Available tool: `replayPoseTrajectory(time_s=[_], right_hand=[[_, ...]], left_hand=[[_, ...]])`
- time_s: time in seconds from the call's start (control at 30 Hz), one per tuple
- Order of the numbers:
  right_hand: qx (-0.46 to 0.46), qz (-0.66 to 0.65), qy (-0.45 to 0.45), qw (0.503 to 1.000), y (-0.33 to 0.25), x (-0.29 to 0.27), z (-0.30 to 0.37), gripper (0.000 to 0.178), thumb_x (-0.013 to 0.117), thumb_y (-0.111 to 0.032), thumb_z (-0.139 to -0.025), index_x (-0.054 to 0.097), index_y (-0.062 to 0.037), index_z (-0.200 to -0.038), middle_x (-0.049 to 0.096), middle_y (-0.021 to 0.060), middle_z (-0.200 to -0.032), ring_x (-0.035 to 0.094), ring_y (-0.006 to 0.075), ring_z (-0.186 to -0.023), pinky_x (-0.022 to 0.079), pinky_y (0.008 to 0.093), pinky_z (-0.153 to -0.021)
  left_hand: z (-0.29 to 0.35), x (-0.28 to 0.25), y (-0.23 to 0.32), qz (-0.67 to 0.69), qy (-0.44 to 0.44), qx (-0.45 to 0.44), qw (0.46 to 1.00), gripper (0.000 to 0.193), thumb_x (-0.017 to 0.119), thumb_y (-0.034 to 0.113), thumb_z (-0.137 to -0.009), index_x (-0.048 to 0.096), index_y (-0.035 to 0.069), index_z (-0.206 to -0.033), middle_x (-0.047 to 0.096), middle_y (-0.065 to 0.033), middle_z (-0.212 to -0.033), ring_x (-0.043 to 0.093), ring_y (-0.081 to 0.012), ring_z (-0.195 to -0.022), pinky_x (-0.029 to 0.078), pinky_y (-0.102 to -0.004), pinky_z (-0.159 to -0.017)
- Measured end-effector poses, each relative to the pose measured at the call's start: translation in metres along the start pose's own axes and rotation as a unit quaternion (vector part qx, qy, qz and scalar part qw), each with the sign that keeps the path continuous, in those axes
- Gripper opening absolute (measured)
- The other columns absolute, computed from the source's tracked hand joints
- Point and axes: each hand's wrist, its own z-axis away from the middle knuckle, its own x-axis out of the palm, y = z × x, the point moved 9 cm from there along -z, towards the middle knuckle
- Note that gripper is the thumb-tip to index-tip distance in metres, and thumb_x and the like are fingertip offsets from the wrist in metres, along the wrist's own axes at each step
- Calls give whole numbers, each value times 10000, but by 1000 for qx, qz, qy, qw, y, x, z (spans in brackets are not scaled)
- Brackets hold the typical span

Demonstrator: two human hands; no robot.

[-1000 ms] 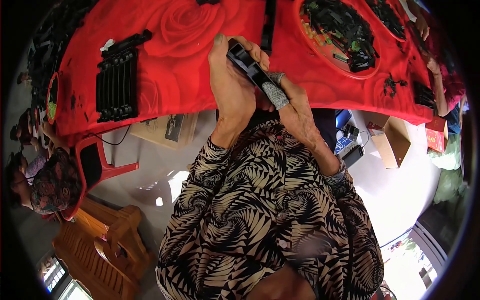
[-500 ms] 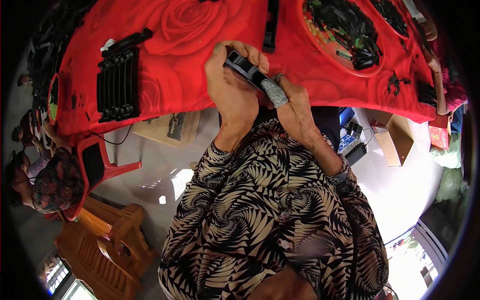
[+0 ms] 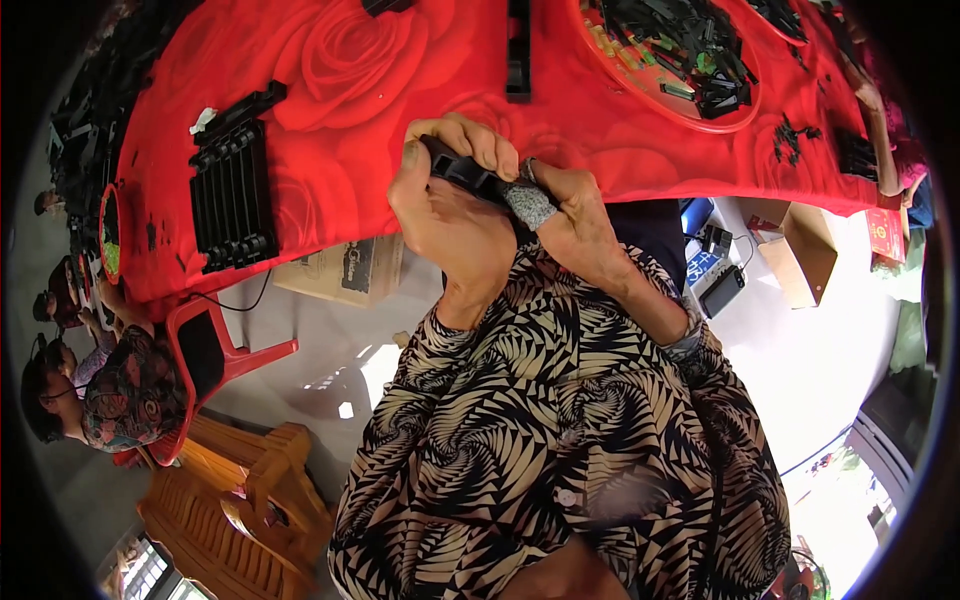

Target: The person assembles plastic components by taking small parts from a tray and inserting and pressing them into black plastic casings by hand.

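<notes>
Both my hands are raised together at the near edge of the red rose-print tablecloth (image 3: 440, 75). Between them is a small black plastic part (image 3: 462, 172) with a recess in it. The fingers of my left hand (image 3: 460, 225) curl over its far side, the thumb along its left end. My right hand (image 3: 580, 225) presses at the part's right end; a grey speckled cover (image 3: 530, 205) wraps one of its digits. The contact there is partly hidden by the fingers. To the left, several long black plastic parts (image 3: 232, 205) lie side by side in a stack.
A red basin (image 3: 715, 128) of black and coloured pieces stands at the far right. A black strip (image 3: 518, 50) lies at the far middle. Below the table are cardboard boxes (image 3: 350, 275) and a red chair (image 3: 205, 350). Another person (image 3: 130, 390) sits at left; another person's arm (image 3: 885, 150) reaches in at right.
My hands and the black part have shifted slightly left. The part has turned, so its long upper face shows less. The whole view has shifted a little.
</notes>
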Motion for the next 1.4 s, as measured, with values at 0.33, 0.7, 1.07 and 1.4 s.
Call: replayPoseTrajectory(time_s=[0.33, 0.7, 1.07, 1.4], right_hand=[[16, -7, -10, 1000, -27, -10, -10, 258, 679, -93, -827, 585, 36, -1030, 626, 172, -845, 585, 297, -735, 481, 340, -691], [51, 60, -66, 995, -35, -19, -4, 478, 714, -35, -806, 527, 15, -1244, 666, 174, -994, 628, 184, -966, 480, 309, -855], [146, -79, -54, 985, -16, -15, -4, 328, 702, -42, -845, 585, 22, -1144, 673, 70, -958, 597, 102, -910, 485, 256, -821], [186, -145, 1, 972, -6, -46, -5, 318, 698, -9, -829, 607, 27, -1131, 674, 90, -912, 655, 142, -752, 521, 250, -632]], left_hand=[[-13, 7, 11, -68, 18, -22, 997, 400, 397, 393, -956, 440, 13, -840, 454, -101, -740, 469, -237, -686, 413, -362, -654], [-29, -18, 15, 0, 59, -73, 996, 440, 451, 444, -927, 463, 17, -820, 453, -99, -729, 449, -247, -693, 398, -370, -690], [-29, -28, 15, -11, 84, -73, 994, 500, 432, 512, -929, 444, 16, -864, 430, -93, -802, 429, -225, -734, 396, -372, -736], [-21, -41, 10, 57, 70, -109, 990, 459, 440, 444, -939, 505, -2, -847, 550, -144, -842, 555, -307, -833, 455, -406, -815]])
